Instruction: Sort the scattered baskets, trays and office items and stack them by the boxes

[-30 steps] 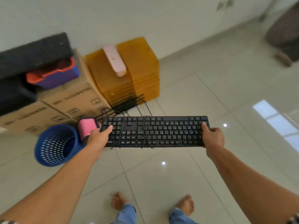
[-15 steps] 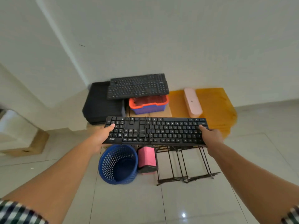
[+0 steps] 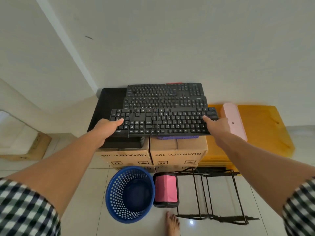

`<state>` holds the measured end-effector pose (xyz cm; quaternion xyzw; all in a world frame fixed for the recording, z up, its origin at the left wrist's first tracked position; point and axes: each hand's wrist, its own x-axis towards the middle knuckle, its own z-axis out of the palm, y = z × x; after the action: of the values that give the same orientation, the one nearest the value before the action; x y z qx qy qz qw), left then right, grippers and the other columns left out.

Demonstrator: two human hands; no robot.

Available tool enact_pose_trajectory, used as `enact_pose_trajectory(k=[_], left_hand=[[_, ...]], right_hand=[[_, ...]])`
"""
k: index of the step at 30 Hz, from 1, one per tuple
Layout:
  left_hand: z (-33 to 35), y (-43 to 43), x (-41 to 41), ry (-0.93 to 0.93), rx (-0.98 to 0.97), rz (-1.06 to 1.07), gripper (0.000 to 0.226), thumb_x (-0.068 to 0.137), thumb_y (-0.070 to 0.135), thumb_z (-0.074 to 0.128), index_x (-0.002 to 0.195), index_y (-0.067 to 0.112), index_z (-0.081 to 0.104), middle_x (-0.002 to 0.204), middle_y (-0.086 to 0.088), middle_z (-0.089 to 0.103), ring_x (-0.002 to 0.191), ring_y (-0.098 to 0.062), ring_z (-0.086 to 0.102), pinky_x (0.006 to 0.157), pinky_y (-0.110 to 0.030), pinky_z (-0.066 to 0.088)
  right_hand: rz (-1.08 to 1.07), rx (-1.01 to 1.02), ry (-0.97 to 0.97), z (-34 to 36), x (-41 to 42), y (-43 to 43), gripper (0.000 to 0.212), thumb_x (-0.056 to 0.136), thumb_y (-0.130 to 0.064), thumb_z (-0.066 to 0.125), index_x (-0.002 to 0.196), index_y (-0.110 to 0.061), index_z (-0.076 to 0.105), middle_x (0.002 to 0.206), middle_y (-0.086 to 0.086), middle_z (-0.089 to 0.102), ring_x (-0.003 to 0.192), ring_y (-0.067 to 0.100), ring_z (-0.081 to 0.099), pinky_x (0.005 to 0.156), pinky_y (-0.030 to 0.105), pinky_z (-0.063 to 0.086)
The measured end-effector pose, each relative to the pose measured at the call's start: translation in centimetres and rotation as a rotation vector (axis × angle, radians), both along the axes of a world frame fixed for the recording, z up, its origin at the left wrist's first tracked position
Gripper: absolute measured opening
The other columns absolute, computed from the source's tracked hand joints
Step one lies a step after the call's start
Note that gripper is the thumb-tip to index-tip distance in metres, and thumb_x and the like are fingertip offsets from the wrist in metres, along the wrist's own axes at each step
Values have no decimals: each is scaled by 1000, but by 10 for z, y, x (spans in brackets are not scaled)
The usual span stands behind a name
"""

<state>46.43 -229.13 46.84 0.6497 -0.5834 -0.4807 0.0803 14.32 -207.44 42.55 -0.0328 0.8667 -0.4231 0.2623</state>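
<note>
Three keyboards [image 3: 170, 123] [image 3: 165, 102] [image 3: 163, 90], one blue basket [image 3: 117, 193]

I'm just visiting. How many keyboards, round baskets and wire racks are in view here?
Keyboards: 3, the held keyboard, middle keyboard, far keyboard
Round baskets: 1, the blue round basket
Wire racks: 1, the black wire rack
Total: 5

place: bare storage corner | 12 o'clock: white walls [image 3: 170, 40], cardboard boxes [image 3: 177, 154], piled keyboards [image 3: 163, 90] | 6 o'clock: tiled floor [image 3: 85, 210]
</note>
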Motion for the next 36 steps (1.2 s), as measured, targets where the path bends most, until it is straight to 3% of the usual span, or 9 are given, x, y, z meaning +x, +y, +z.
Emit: enact_pose_trajectory(k=[5, 11, 15, 21, 28, 36], left_hand=[[-41, -48, -34, -37, -1, -77, 56, 91, 49, 66, 136, 18, 56, 130, -4, 62, 122, -26, 54, 99, -41, 39], [-72, -45, -43, -218, 7, -133, 65, 92, 48, 66, 139, 7, 48, 135, -13, 54, 109, -24, 53, 90, -39, 43], [-75, -37, -47, -332, -56, -182, 77, 91, 50, 67, 150, 11, 36, 148, -16, 36, 125, -35, 50, 102, -45, 43], [-77, -34, -46, -375, -91, -214, 70, 92, 49, 66, 145, 12, 39, 141, -16, 41, 120, -35, 53, 101, -48, 46], [-80, -26, -46, -368, -83, -197, 103, 91, 48, 68, 160, 15, -1, 160, -17, 21, 140, -38, 37, 112, -53, 34], [-62, 2, -29, -375, -139, -289, 96, 92, 46, 67, 161, 22, 4, 158, -16, 24, 139, -37, 39, 114, -55, 35]], right_hand=[[98, 135, 75, -28, -30, -53, 82, 85, -59, 70, 142, -8, 41, 138, 16, 53, 125, 36, 55, 105, 54, 47], [177, 264, 195, -57, -23, -66, 85, 90, -57, 66, 149, -9, 28, 148, 17, 36, 133, 39, 43, 109, 55, 41], [157, 324, 284, -64, -14, -59, 83, 89, -55, 68, 147, -7, 31, 144, 18, 43, 131, 39, 44, 105, 54, 41], [166, 344, 306, -71, -14, -49, 78, 90, -54, 66, 145, -7, 35, 136, 18, 49, 124, 38, 49, 102, 52, 42], [197, 377, 248, -72, -14, -47, 91, 87, -61, 65, 152, -11, 26, 146, 17, 41, 133, 39, 43, 106, 55, 40], [315, 398, 293, -54, 21, -19, 89, 89, -56, 67, 155, -19, 20, 156, 16, 28, 142, 39, 32, 113, 56, 33]])
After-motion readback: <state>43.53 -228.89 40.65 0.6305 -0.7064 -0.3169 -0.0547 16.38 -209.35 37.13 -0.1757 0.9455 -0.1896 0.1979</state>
